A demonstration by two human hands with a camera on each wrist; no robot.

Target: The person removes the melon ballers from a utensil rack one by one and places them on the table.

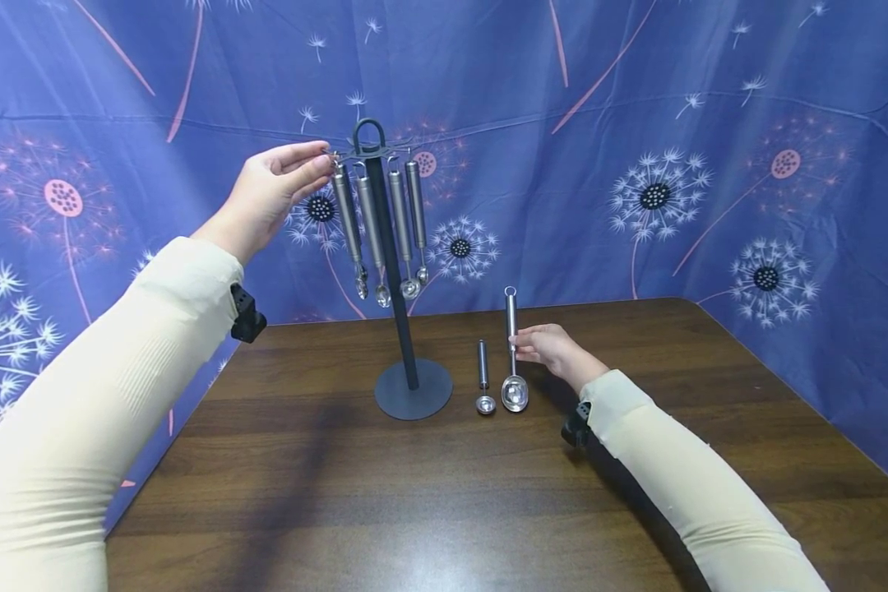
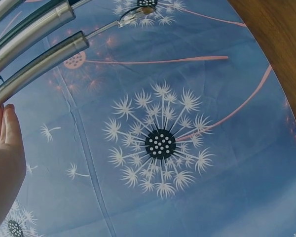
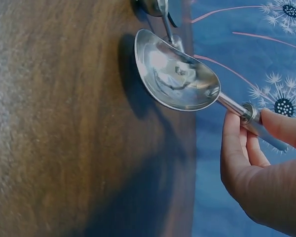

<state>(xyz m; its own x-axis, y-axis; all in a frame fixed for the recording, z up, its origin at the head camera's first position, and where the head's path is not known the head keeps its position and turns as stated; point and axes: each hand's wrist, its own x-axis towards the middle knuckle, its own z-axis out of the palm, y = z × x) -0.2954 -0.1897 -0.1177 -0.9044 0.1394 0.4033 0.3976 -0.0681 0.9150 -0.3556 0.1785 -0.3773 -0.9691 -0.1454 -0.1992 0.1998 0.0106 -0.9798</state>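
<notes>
The stand (image 1: 401, 321) rises from the table (image 1: 444, 501) near its back edge, before the curtain (image 1: 562, 205), with four spoons (image 1: 371, 222) hanging from its top, two to either side, and the left hand (image 1: 270, 189) at the upper end of the leftmost spoon (image 1: 347, 215). Right of the stand, a fifth spoon (image 1: 483, 367) lies on the table. Just right of that is a sixth spoon (image 1: 515, 393), perhaps off the tabletop, with the right hand (image 1: 558, 353) on its right.
</notes>
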